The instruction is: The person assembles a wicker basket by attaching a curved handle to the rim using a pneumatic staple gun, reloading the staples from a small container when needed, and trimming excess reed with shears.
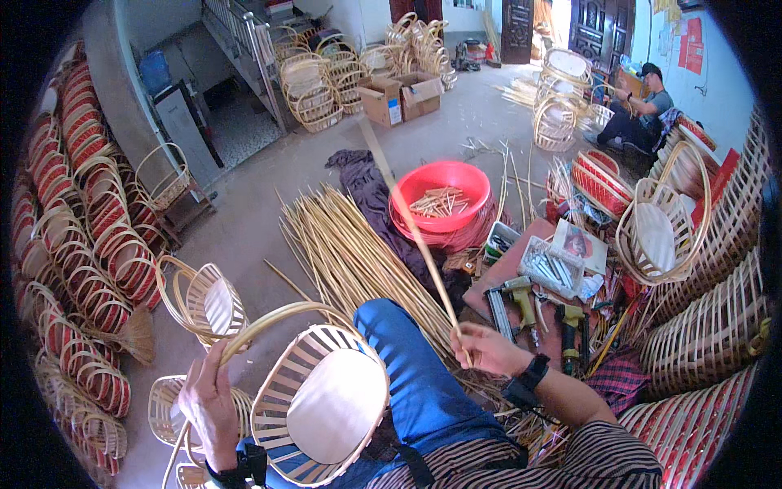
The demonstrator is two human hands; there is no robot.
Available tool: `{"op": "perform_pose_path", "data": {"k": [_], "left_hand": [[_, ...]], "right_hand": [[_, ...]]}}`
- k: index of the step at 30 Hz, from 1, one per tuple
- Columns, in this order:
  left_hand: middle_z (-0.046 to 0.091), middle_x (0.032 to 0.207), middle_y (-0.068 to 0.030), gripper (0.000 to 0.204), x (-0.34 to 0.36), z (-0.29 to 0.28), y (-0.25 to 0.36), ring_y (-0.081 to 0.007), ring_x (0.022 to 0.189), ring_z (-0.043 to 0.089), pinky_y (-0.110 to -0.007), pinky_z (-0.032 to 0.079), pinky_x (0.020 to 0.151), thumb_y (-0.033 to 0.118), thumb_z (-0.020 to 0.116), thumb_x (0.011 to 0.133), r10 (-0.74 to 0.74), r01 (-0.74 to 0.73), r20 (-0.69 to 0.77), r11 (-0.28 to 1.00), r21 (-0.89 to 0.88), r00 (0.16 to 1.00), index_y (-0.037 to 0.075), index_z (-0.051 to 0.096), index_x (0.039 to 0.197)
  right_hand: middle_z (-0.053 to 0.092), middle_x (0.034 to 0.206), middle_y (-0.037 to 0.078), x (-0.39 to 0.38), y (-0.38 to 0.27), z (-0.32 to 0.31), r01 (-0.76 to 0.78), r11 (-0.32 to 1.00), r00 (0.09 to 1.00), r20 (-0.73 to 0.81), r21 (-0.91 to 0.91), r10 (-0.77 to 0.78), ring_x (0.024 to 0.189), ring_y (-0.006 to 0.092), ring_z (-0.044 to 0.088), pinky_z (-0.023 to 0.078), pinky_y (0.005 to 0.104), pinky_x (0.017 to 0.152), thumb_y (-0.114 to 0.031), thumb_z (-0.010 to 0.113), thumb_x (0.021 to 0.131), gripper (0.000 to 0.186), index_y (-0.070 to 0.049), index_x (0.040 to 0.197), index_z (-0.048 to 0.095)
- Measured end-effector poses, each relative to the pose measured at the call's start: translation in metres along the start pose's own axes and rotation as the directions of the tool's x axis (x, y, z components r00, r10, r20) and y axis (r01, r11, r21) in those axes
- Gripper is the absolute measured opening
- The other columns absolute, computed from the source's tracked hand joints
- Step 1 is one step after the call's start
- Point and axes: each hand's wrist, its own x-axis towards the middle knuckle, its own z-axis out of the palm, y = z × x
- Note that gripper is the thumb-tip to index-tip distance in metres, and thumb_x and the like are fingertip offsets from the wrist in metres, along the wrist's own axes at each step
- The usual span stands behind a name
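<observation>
A bundle of cane strips (350, 253) lies between the stacked baskets (85, 244) on the left and the basin (444, 196) on the right.

pale matt bamboo basket (319, 405) and strip (411, 224); glossy red plastic basin (441, 194); smooth grey concrete floor (269, 183)

A grey concrete floor (269, 196) filled the frame's middle. A metal-railed staircase (244, 41) rose at upper left, dark wooden doors (517, 28) stood top centre, a pale blue wall (725, 90) at upper right.
</observation>
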Motion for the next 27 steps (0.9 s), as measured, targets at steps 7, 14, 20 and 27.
{"op": "perform_pose_path", "data": {"k": [7,14,20,27], "left_hand": [[0.052,0.067,-0.0088,0.023,0.001,0.010,0.004,-0.0220,0.059,0.052,-0.031,0.040,0.054,0.008,0.053,0.070,-0.028,0.029,0.020,1.000,-0.003,0.999,0.008,0.057,0.092],[0.049,0.063,-0.0072,0.023,0.000,0.018,0.007,-0.0220,0.056,0.050,-0.031,0.040,0.051,0.008,0.055,0.069,0.021,-0.021,-0.020,1.000,-0.020,1.000,0.010,0.058,0.092],[0.049,0.062,-0.0060,0.023,0.007,0.031,0.013,-0.0205,0.055,0.050,-0.030,0.040,0.050,0.009,0.055,0.069,0.066,-0.066,-0.049,0.998,0.015,0.997,0.012,0.058,0.092],[0.053,0.071,-0.0039,0.027,-0.010,0.045,-0.031,-0.0185,0.060,0.052,-0.030,0.043,0.050,0.008,0.053,0.066,0.144,-0.151,-0.067,0.982,-0.112,0.987,0.012,0.056,0.092]], "right_hand": [[0.055,0.072,0.007,0.040,-0.151,-0.015,0.270,0.867,0.893,-0.229,-0.420,-0.388,0.059,0.0147,0.055,0.048,0.0227,0.049,-0.010,0.051,0.078,0.012,-0.003,0.087,0.049],[0.056,0.071,0.007,0.041,-0.223,-0.041,0.188,0.876,0.871,-0.338,-0.444,-0.357,0.058,0.0138,0.053,0.044,0.0209,0.045,-0.011,0.052,0.078,0.010,-0.002,0.082,0.051],[0.056,0.070,0.005,0.029,-0.220,-0.045,0.178,0.869,0.854,-0.367,-0.462,-0.370,0.060,0.0126,0.054,0.044,0.0210,0.048,-0.012,0.052,0.078,0.011,-0.002,0.083,0.052],[0.056,0.071,0.005,0.070,-0.135,0.011,0.279,0.670,0.853,-0.143,-0.688,-0.502,0.062,0.0140,0.054,0.043,0.0222,0.050,-0.012,0.052,0.078,0.012,-0.001,0.083,0.052]]}}
